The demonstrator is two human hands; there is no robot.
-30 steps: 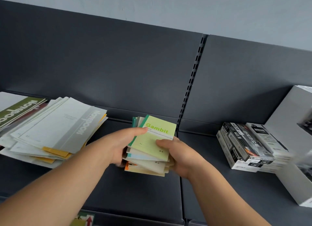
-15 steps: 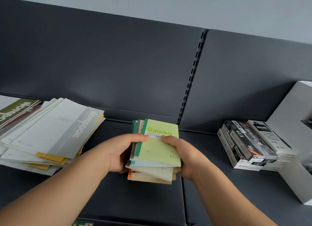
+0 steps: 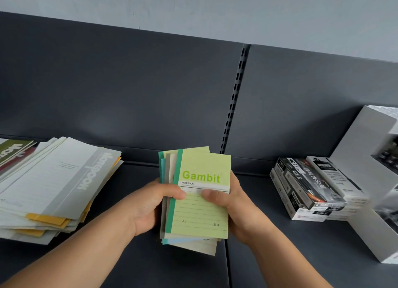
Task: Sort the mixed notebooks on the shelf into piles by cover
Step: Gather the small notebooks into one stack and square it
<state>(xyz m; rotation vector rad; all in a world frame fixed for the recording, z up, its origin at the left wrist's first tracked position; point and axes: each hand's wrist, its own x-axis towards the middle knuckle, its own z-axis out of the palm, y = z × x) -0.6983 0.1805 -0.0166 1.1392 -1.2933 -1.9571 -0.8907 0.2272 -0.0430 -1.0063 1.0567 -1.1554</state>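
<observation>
At nine o'clock from our hands, a fanned pile of large grey notebooks (image 3: 53,186) lies on the dark shelf (image 3: 133,266); at three o'clock sit black-and-white boxes (image 3: 308,190). Between them our left hand (image 3: 148,206) and right hand (image 3: 239,208) clasp the stack of small notebooks (image 3: 193,242) from either side, thumbs pressing its green Gambit cover (image 3: 204,169).

The light is soft and even, with only weak shadows on the dark shelf (image 3: 172,272). The boxes (image 3: 336,180) at the right edge look blurred, and straight lines curve there.
</observation>
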